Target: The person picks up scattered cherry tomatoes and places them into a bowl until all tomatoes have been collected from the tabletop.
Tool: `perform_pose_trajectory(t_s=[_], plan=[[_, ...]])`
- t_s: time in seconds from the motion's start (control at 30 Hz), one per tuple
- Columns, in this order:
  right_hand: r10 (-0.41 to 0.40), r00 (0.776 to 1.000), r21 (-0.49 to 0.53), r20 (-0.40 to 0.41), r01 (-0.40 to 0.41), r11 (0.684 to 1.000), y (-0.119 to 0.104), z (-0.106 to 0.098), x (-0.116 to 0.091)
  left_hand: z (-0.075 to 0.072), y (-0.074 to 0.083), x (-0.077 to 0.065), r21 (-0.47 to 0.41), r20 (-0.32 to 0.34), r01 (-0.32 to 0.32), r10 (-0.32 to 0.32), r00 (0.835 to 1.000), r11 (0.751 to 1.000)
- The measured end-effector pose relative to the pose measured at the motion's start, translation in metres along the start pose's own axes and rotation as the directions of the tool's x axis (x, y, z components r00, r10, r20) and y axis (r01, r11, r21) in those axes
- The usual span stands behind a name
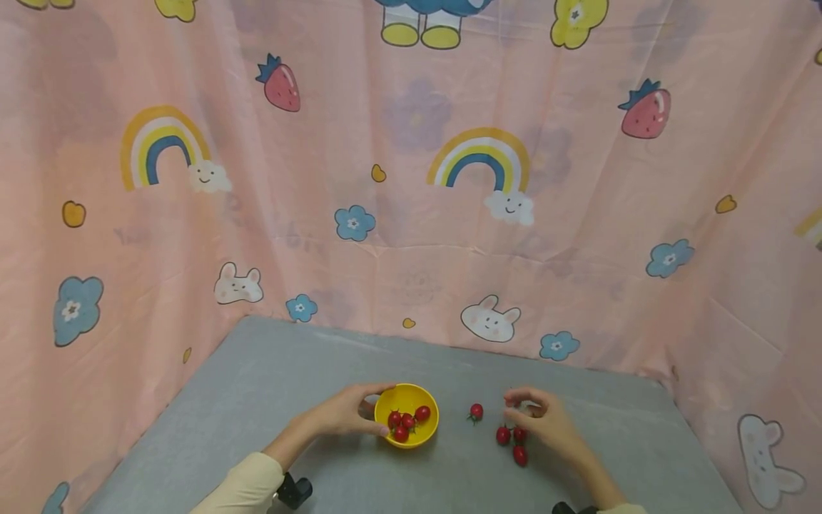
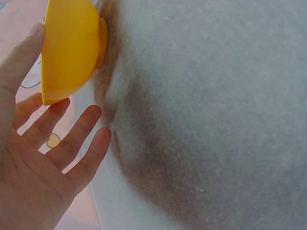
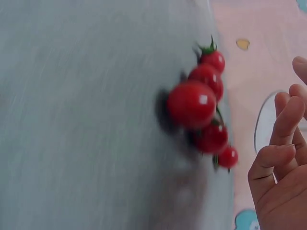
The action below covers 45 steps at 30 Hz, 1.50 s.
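Note:
My left hand (image 1: 347,412) holds the side of a small yellow bowl (image 1: 406,397), the thumb at its near rim and the fingers round the far side. In the left wrist view the thumb lies against the rim of the bowl (image 2: 72,52), and the lower fingers are spread apart. Several red cherry tomatoes (image 1: 422,413) lie inside the bowl. Over on the right, my right hand (image 1: 549,425) hovers above loose cherry tomatoes (image 1: 520,455), its fingers loosely bent. Nothing shows between the fingers of this hand (image 3: 283,177) in the right wrist view.
A single cherry tomato (image 1: 475,412) with a green stem lies between the bowl and the loose group. The grey tabletop (image 1: 308,364) meets a pink patterned curtain (image 1: 411,278) at the back and sides.

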State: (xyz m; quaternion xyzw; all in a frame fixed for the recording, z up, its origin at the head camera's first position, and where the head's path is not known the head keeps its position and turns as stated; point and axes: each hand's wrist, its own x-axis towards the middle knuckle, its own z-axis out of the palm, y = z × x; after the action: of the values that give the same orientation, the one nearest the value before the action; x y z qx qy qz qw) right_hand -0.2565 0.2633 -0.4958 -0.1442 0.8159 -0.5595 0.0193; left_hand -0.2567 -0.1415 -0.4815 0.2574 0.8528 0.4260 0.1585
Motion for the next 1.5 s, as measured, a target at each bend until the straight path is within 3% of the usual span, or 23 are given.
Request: perform_pose_trajectory(t_s=[0.17, 0.43, 0.67, 1.03, 1.5], plan=[[0.077, 0.997, -0.072, -0.026, -0.079, 0.994, 0.006, -0.016, -0.008, -0.001, 0.001, 0.0, 0.0, 0.0, 0.004, -0.004, 1.0, 1.0], [0.023, 0.998, -0.139, 0.054, -0.015, 0.99, 0.025, -0.032, -0.016, -0.003, 0.0, 0.0, -0.017, 0.002, 0.005, -0.005, 1.0, 1.0], [-0.029, 0.997, -0.189, 0.07, 0.042, 0.981, 0.031, -0.028, -0.014, -0.002, -0.001, 0.0, -0.007, 0.004, -0.004, 0.004, 1.0, 1.0], [0.016, 0.992, -0.262, 0.123, 0.017, 0.965, 0.033, -0.025, -0.009, 0.001, 0.0, 0.0, 0.007, 0.002, 0.008, -0.008, 1.0, 1.0], [0.023, 0.995, -0.265, 0.098, 0.004, 0.964, 0.029, -0.023, -0.011, 0.001, 0.0, 0.002, 0.026, 0.004, 0.004, -0.004, 1.0, 1.0]])
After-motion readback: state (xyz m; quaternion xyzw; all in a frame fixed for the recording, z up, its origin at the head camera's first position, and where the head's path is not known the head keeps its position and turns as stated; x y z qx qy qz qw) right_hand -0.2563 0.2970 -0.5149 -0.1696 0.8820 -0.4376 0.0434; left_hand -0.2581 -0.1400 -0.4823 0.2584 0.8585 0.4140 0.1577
